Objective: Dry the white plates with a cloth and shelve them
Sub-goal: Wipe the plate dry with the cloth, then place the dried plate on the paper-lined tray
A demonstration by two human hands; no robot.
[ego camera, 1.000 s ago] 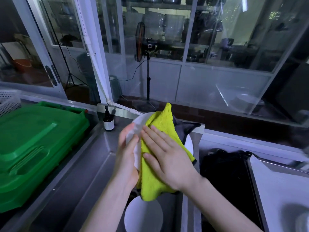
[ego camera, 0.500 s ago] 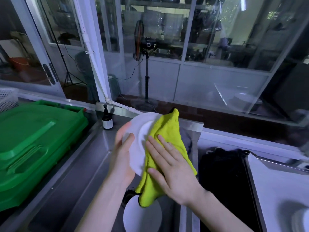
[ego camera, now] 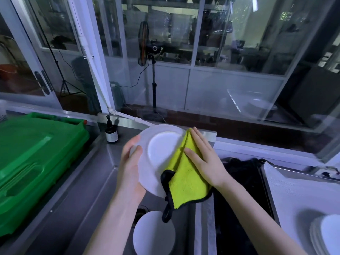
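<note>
White plate (ego camera: 158, 153): held tilted over the sink (ego camera: 103, 199), left hand (ego camera: 131, 168) grip clasping its left rim. Yellow cloth (ego camera: 185, 181): slid from plate centre to right edge; right hand (ego camera: 204, 159) grip flat, pressing it. Face apparently wiped; shelving outstanding.

Leftward you have bare steel counter (ego camera: 77, 208), bounded by the green bin (ego camera: 36, 153), the bottle (ego camera: 111, 134) and the white plate (ego camera: 153, 236) lying in the sink.

Right hand (ego camera: 206, 159) slides yellow cloth (ego camera: 185, 179) off plate (ego camera: 158, 153) centre to its right edge. Plate face now mostly bare.
</note>
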